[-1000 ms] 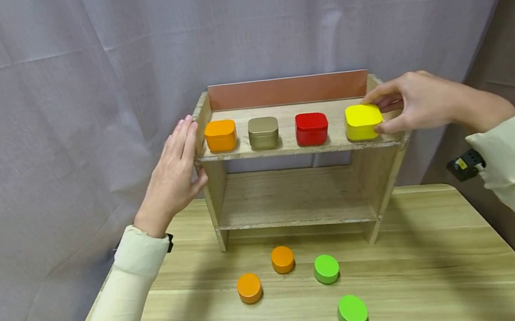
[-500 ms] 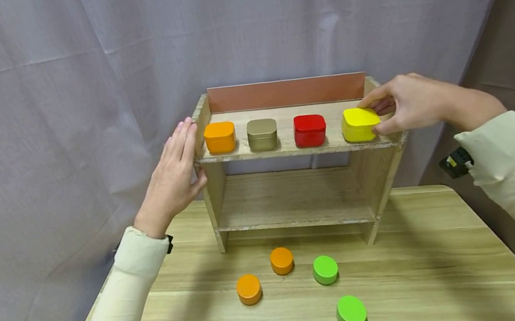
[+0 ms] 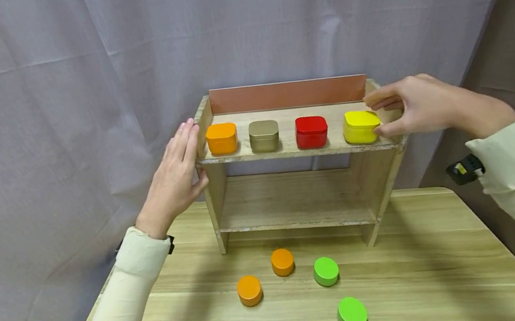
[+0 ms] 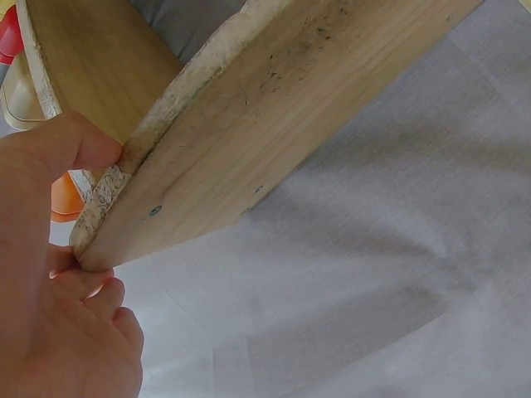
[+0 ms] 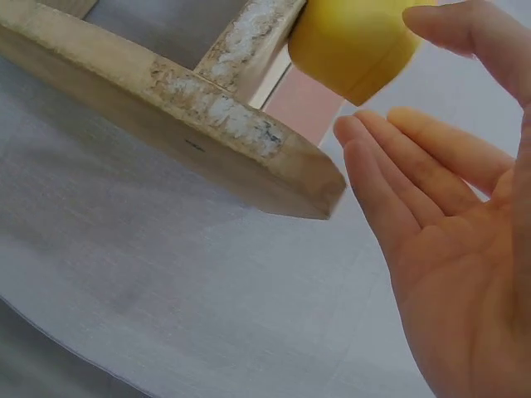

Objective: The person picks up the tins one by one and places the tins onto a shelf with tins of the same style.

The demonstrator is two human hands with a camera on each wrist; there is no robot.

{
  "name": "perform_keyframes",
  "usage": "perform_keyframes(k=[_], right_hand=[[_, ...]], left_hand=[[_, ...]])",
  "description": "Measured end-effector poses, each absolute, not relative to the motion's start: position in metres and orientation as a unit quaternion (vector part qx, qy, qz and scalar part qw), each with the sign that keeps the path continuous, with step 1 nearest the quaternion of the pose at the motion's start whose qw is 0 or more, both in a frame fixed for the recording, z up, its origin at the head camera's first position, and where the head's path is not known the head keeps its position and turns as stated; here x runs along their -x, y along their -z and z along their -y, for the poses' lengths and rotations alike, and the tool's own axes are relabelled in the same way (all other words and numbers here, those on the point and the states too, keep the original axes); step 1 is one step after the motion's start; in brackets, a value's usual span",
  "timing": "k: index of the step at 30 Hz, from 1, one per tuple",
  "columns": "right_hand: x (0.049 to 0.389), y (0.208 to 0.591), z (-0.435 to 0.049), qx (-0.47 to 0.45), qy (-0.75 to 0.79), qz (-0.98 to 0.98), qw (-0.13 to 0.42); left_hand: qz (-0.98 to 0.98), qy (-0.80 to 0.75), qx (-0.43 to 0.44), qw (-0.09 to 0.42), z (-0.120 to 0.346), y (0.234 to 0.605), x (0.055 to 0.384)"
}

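Observation:
A yellow tin (image 3: 361,126) sits at the right end of the wooden shelf's (image 3: 293,222) top board. Beside it my right hand (image 3: 424,101) has its fingers spread apart, thumb tip right at the tin's side. In the right wrist view, a gap shows between the fingertips (image 5: 353,128) and the yellow tin (image 5: 353,50). My left hand (image 3: 169,169) holds the shelf's left side panel (image 4: 224,141), thumb on the front edge and fingers along the outside. A red tin (image 3: 311,132), a dull gold tin (image 3: 264,136) and an orange tin (image 3: 222,139) line up on the same board.
On the table (image 3: 429,268) before the shelf lie two orange round pieces (image 3: 282,262) and two green round pieces (image 3: 326,271). A reddish-brown strip (image 3: 287,95) stands along the shelf's back. Grey curtain (image 3: 49,104) hangs close behind.
The yellow tin has shifted slightly left and straightened on the board. My right hand has let go of it and drawn a little to the right. My left hand stays put.

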State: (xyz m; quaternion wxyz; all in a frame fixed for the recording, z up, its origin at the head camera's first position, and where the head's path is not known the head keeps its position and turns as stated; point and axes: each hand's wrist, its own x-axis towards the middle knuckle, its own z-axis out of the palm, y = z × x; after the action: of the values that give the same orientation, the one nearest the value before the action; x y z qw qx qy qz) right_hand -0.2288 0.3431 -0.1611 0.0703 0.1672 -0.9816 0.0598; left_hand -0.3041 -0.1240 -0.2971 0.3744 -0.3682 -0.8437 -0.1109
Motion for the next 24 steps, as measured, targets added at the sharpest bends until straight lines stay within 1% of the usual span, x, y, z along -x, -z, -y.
perform_keyframes(k=[5,11,20,24], right_hand=[[0.215,0.157,-0.344,-0.168,-0.042,0.979,0.105],[0.198,0.156,-0.343,-0.184,-0.055,0.972,0.134],[0.179,0.176,-0.340,-0.269,-0.073,0.941,0.191],[0.174,0.186,-0.338,-0.295,-0.073,0.924,0.231]], left_hand=[[0.842,0.111,0.368,0.378,0.123,0.296,0.305],[0.837,0.112,0.372,0.385,0.123,0.295,0.305],[0.838,0.118,0.369,0.385,0.124,0.294,0.303],[0.841,0.117,0.368,0.379,0.125,0.294,0.302]])
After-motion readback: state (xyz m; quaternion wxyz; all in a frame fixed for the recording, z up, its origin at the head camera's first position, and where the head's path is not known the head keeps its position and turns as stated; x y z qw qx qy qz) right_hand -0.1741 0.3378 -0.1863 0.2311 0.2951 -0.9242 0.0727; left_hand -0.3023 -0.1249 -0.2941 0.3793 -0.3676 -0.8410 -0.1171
